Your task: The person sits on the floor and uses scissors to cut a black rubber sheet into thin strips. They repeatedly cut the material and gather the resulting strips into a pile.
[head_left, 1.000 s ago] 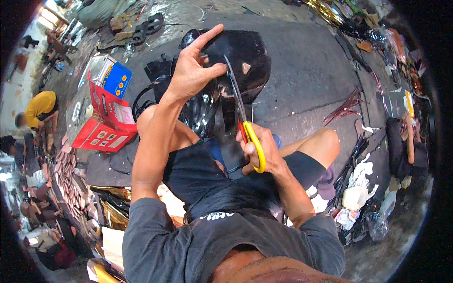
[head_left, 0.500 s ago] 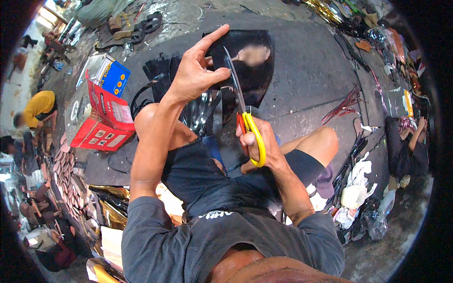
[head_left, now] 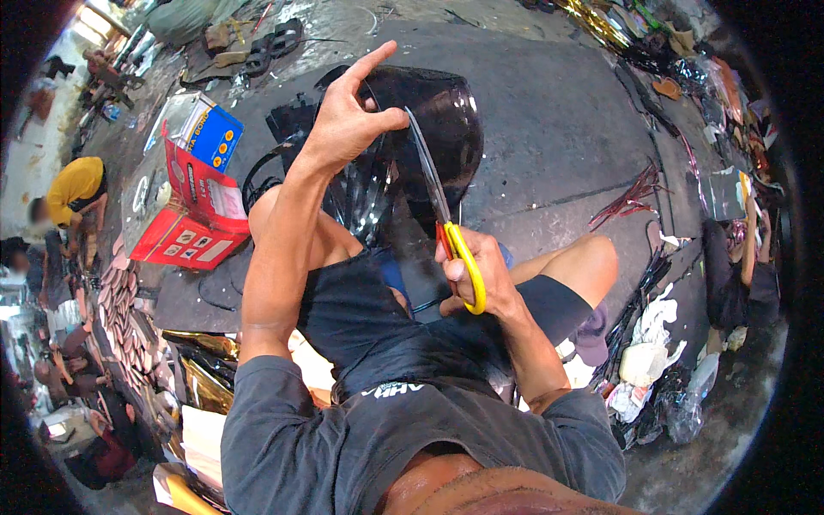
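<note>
A black glossy sheet hangs in front of me above the dark mat, its right edge curved. My left hand holds it at its upper left, thumb in front and index finger stretched upward; the other fingers are mostly hidden. Scissors with yellow and orange-red handles are gripped in my right hand. Their blades point up and away, lie nearly together in front of the sheet, and have their tips close to my left thumb. More shiny black material lies below my left wrist, between my legs.
At the left stand a red box and a blue-and-white box. Dark red strips lie on the mat at right, with white crumpled material nearer. A person in yellow crouches far left; another person's arm shows far right.
The sheet has tilted and shifted slightly left, so its reflections look different. My left hand has moved a little left. The scissors have come slightly nearer to me, still in my right hand.
</note>
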Available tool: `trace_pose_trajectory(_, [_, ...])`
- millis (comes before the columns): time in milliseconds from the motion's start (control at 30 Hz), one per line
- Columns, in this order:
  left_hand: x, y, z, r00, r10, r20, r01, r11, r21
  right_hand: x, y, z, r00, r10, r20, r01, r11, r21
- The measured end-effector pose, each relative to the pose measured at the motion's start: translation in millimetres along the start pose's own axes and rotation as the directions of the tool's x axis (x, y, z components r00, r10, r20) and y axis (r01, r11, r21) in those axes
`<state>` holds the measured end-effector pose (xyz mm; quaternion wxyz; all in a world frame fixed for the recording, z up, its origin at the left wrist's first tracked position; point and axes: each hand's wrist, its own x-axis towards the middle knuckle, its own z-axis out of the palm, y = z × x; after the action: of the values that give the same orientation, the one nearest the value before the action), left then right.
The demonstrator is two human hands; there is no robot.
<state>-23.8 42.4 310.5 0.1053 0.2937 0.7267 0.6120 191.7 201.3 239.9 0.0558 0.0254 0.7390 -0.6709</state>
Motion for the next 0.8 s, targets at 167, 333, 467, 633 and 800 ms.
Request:
trace_pose_trajectory(167, [-6.9, 6.5, 4.5, 0.991, 0.096, 0.096, -0.078, 0.981, -0.175, 3.7, 0.9, 3.3, 1.000, 0.011, 0.021, -0.010, 1.000, -0.008])
trace_pose_trajectory(333, [-12.2, 13.6, 15.7, 0.962, 0.211, 0.172, -0.190, 0.973, -0.128, 19.4, -10.8, 2.1, 0.995, -0.095, 0.005, 0.095, 0.995, -0.007])
trace_pose_trajectory(467, [-15.7, 20.9, 19.2, 0.969, 0.174, 0.177, -0.127, 0.961, -0.247, 22.1, -12.9, 0.7, 0.985, -0.174, 0.013, 0.174, 0.985, 0.020])
trace_pose_trajectory(633, [-14.2, 15.6, 15.4, 0.960, 0.220, 0.173, -0.195, 0.970, -0.147, 17.0, -16.8, 0.2, 1.000, -0.024, -0.001, 0.024, 0.999, 0.031])
trace_pose_trajectory(800, [-11.7, 8.0, 16.5, 0.957, 0.275, 0.095, -0.255, 0.949, -0.186, 15.8, -22.0, 4.8, 0.999, -0.013, -0.039, 0.012, 1.000, -0.008])
